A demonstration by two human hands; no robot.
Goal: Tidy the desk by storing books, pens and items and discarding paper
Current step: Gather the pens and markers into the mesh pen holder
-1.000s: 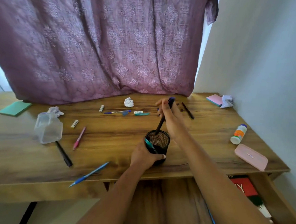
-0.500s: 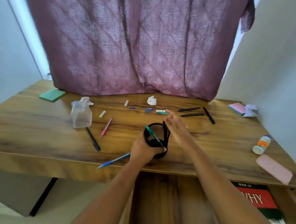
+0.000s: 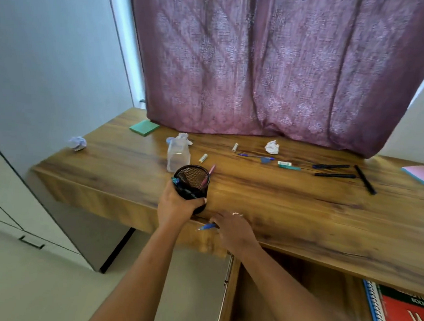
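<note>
My left hand (image 3: 178, 208) grips a black mesh pen cup (image 3: 192, 181) near the desk's front edge; a teal pen and a dark pen lie inside it. My right hand (image 3: 234, 230) rests at the front edge with its fingers closed over a blue pen (image 3: 207, 226), only the tip showing. A pink pen (image 3: 212, 169) lies just behind the cup. Further back are a blue pen (image 3: 256, 156), a teal pen (image 3: 288, 167) and three black pens (image 3: 334, 175). Crumpled papers lie at the back (image 3: 272, 147), behind the plastic box (image 3: 185, 137) and on the left corner (image 3: 77, 142).
A clear plastic box (image 3: 177, 155) stands behind the cup. A green sticky pad (image 3: 144, 127) and a pink notepad (image 3: 420, 174) sit at opposite ends of the wooden desk (image 3: 302, 215). A red and green spiral book (image 3: 407, 318) lies in the shelf below. A purple curtain hangs behind.
My right hand let the dark pen drop into the cup, then came down to the blue pen at the front edge. My view swung left.
</note>
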